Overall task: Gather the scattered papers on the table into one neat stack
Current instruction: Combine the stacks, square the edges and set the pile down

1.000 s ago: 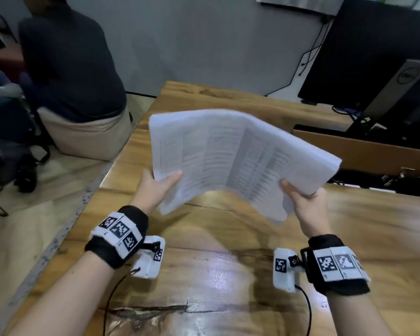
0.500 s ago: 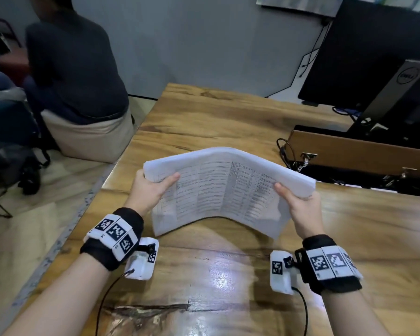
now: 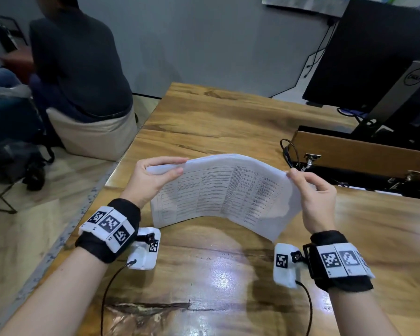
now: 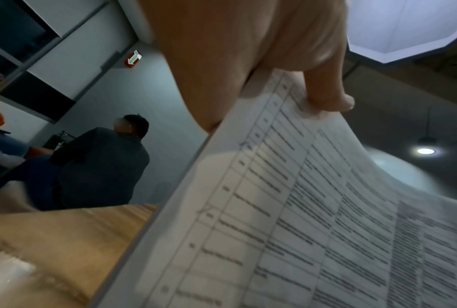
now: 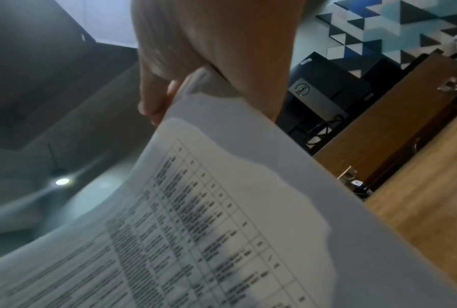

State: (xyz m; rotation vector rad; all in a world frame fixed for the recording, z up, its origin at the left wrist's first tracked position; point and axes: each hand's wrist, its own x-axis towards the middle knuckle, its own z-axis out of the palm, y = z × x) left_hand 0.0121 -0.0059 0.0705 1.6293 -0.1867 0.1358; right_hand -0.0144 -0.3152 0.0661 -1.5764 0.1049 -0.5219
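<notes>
Holding one item: sheaf of papers [image 3: 226,190], printed with tables, pinched at both short edges and bowed upward in the middle like an arch.

Item 1, left hand [image 3: 150,180]. Thumb on the near face, fingers curled over the far top corner; gripping the sheaf. From the left wrist view I log the thumb [image 4: 325,91] pressed on the printed page.

Item 2, right hand [image 3: 315,197]. Fingertips pinching the opposite top corner, likewise gripping. The right wrist view confirms paper held between thumb and fingers.

Item 3, table [image 3: 216,122], wood. No loose sheets visible on it in the head view.

Change noted: a second ago I had the sheaf raised high and tilted toward the wall; half a second ago it was lower; now its near bottom edge sits at or just above the tabletop, standing close to upright. Whether the edge touches the wood I cannot tell. Both hands have shifted from the lower sides to the top corners.

Reading: gathering appears complete, all sheets in hand. I judge the step in hand to be squaring, tapping the lower edge on the table to align the sheets, then laying the stack flat.

Also present: monitor [image 3: 374,57], wooden box [image 3: 361,154] with cable, seated person [image 3: 78,66] off the table's left.
</notes>
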